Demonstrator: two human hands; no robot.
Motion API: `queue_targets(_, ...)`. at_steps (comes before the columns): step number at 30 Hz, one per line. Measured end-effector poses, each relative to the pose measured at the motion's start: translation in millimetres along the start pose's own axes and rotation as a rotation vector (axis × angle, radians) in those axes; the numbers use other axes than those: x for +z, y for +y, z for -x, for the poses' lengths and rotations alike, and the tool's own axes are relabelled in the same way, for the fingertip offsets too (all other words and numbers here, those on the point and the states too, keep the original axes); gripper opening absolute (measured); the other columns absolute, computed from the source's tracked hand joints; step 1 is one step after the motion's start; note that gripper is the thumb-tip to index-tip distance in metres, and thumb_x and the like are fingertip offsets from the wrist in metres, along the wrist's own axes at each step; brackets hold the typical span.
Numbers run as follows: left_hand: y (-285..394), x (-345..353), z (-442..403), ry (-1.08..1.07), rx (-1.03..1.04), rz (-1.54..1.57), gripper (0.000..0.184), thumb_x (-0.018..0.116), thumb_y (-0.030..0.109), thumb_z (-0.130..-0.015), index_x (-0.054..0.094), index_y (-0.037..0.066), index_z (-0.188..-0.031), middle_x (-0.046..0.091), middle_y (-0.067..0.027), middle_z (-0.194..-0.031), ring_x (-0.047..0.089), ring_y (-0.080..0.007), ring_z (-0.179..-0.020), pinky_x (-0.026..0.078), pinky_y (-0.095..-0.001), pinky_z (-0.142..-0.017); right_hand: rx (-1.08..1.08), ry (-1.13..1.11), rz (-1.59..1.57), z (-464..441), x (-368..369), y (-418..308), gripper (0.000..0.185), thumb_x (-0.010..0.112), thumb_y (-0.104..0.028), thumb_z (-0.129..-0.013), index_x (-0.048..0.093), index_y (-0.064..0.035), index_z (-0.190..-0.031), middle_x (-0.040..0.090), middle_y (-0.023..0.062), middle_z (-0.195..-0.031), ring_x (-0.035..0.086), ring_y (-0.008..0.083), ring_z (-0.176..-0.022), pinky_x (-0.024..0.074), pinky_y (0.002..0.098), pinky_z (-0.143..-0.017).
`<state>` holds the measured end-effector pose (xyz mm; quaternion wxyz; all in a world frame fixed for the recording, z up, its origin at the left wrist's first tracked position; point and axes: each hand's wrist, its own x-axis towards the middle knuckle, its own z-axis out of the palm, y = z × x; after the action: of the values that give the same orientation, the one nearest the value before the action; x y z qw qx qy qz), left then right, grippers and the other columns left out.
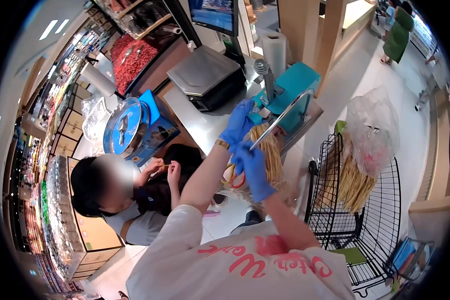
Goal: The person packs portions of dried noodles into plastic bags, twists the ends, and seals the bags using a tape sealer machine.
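My left hand (237,122), in a blue glove, is at the near side of a teal device (297,82) on the metal counter. Its fingers are closed, and what they hold is hidden. Closer to my body, my right hand (255,172), also blue-gloved, is closed on a tool with a red loop handle (238,180); its blades cannot be made out. A shiny metal rod (285,117) slants up from beside this hand. Long yellowish dried sticks (270,157) hang in a bundle just beyond and beside my hands, with clear plastic around their lower part.
A flat-topped scale (205,72) and a plastic roll (274,52) stand beyond my hands. At left, a co-worker (147,220) pinches a thin strip near a blue box (160,125) with a round pan. A wire cart (380,210) at right holds more bagged sticks (357,185).
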<state>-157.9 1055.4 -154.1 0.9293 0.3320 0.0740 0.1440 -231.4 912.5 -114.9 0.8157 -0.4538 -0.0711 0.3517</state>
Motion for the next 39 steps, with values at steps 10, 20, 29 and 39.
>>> queue_targets(10,8.1,-11.5,-8.4,-0.149,-0.213,-0.059,0.021,0.048,0.022,-0.092,0.047,0.01,-0.109,0.05,-0.0087,-0.116,0.052,-0.029,-0.106,0.043,-0.0535,-0.09,-0.176,-0.075,0.404,-24.5,-90.2,177.7,0.01,0.062,-0.013,-0.08,0.058,-0.0041,-0.081,0.052,-0.0017,-0.063,0.045,0.0039,-0.059,0.0416,0.0233,-0.056)
queue_targets(20,34.8,25.8,23.7,0.112,0.25,-1.268,0.024,0.057,0.029,-0.084,0.059,0.007,-0.093,0.055,-0.006,-0.097,0.052,-0.0202,-0.091,0.045,-0.0343,-0.072,-0.288,-0.155,0.253,-25.9,1.3,-53.1,0.03,0.047,-0.026,-0.086,0.056,-0.0062,-0.065,0.054,0.0022,-0.057,0.044,0.0064,-0.042,0.0337,0.019,-0.041)
queue_targets(29,11.3,52.4,50.2,-0.148,0.643,-1.572,0.014,0.06,0.018,-0.08,0.062,0.006,-0.086,0.059,-0.0134,-0.072,0.055,-0.0272,-0.066,0.045,-0.0338,-0.063,-0.2,-0.169,0.087,-0.4,-53.8,-119.1,0.031,0.049,-0.028,-0.089,0.06,-0.0016,-0.101,0.063,0.0061,-0.072,0.057,0.0081,-0.064,0.0458,0.0205,-0.063)
queue_targets(39,-33.5,143.7,74.6,-0.389,0.107,-0.843,0.012,0.058,0.013,-0.085,0.058,0.001,-0.087,0.057,-0.0024,-0.082,0.052,-0.0089,-0.078,0.042,-0.0236,-0.073,-0.697,0.197,0.913,27.1,-120.1,-77.5,0.036,0.058,-0.017,-0.084,0.052,-0.0034,-0.116,0.062,0.0161,-0.098,0.06,0.0302,-0.091,0.046,0.0353,-0.078)
